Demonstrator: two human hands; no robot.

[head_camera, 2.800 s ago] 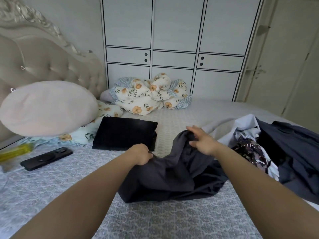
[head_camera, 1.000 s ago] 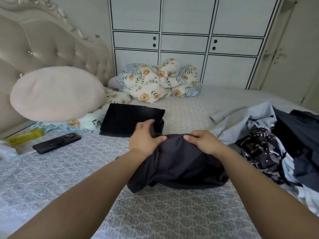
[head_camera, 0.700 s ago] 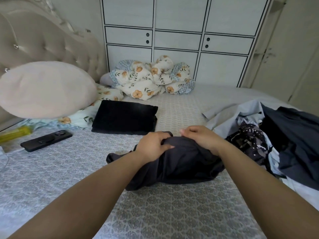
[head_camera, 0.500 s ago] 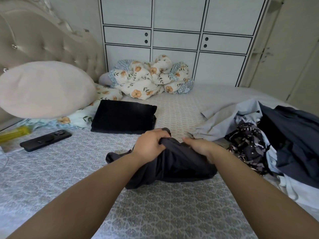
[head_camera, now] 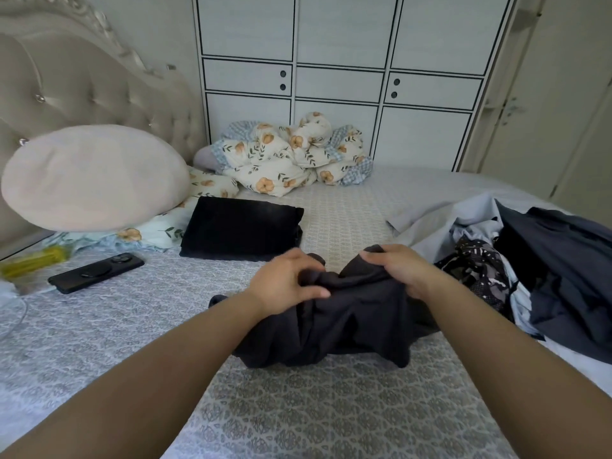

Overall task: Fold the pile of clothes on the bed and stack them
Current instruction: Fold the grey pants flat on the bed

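**Head view: bunched dark garment may fold crooked**

Head view shows both hands on 1 dark grey garment (head_camera: pixel 344 313) lying crumpled on the bed (head_camera: pixel 298 409), in front of the person. The left hand (head_camera: pixel 284 283) has its grip closed around a gathered edge of the fabric; the right hand (head_camera: pixel 397 270) pinches another raised edge close by. Both grips sit near each other, so most of the cloth hangs slack and twisted below. If it is lifted or folded like this, the hidden layers could stay tangled and the fold come out lopsided. The unfolded pile (head_camera: pixel 516 270) lies just beside it on the right, and a loose end could drag into it. 1 folded black garment (head_camera: pixel 241 226) waits further back.
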